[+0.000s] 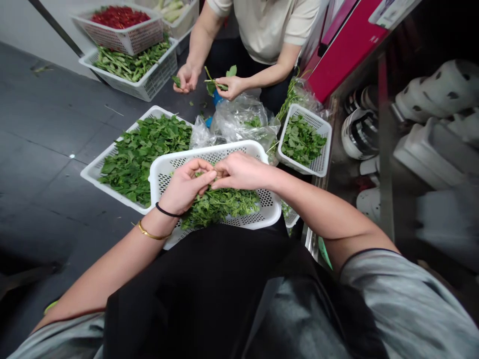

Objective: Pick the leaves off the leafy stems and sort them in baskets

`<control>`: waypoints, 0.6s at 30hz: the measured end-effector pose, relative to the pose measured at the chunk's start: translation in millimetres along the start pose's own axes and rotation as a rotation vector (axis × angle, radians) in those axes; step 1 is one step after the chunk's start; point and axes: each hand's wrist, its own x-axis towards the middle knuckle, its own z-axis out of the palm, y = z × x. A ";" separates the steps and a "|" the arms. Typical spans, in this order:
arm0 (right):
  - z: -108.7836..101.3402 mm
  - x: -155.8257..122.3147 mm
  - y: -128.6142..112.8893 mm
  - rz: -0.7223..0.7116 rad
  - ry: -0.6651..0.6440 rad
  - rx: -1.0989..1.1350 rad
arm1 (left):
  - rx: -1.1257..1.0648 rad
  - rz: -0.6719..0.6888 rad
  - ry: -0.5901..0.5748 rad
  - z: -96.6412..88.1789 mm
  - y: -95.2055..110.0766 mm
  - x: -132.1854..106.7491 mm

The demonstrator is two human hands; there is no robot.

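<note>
Over a white perforated plastic basket (pixel 267 199) on my lap, my two hands meet fingertip to fingertip. My left hand (pixel 185 184), with a black band and a gold bangle at the wrist, has its fingers curled in a pinch. My right hand (pixel 237 171) is closed too, thumb and fingers pressed together beside the left fingertips. Whatever lies between the fingers is hidden or too small to name. Below them, leafy greens (pixel 224 204) cover the bottom of the basket.
A larger basket of green leaves (pixel 145 154) sits at left, a small basket of greens (pixel 303 142) at right. Between them lies a clear plastic bag (pixel 243 119). Opposite, a person (pixel 273 30) holds leafy stems. Stacked baskets with red chillies (pixel 119 17) stand behind; shelving (pixel 385 149) lines the right.
</note>
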 end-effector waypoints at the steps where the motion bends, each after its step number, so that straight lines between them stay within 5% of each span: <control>1: -1.4 1.1 -0.6 -0.010 0.003 0.013 | -0.015 0.015 0.014 -1.3 1.3 0.0; 5: -0.4 10.3 8.2 0.040 0.012 -0.079 | -0.207 0.004 0.003 -10.9 12.5 1.4; 10: 18.1 27.9 25.3 0.141 -0.146 -0.373 | -0.391 -0.063 -0.051 -18.9 22.1 1.3; 18: -13.3 -0.7 13.2 -0.030 0.062 -0.103 | -0.052 -0.180 -0.050 -13.1 7.8 3.2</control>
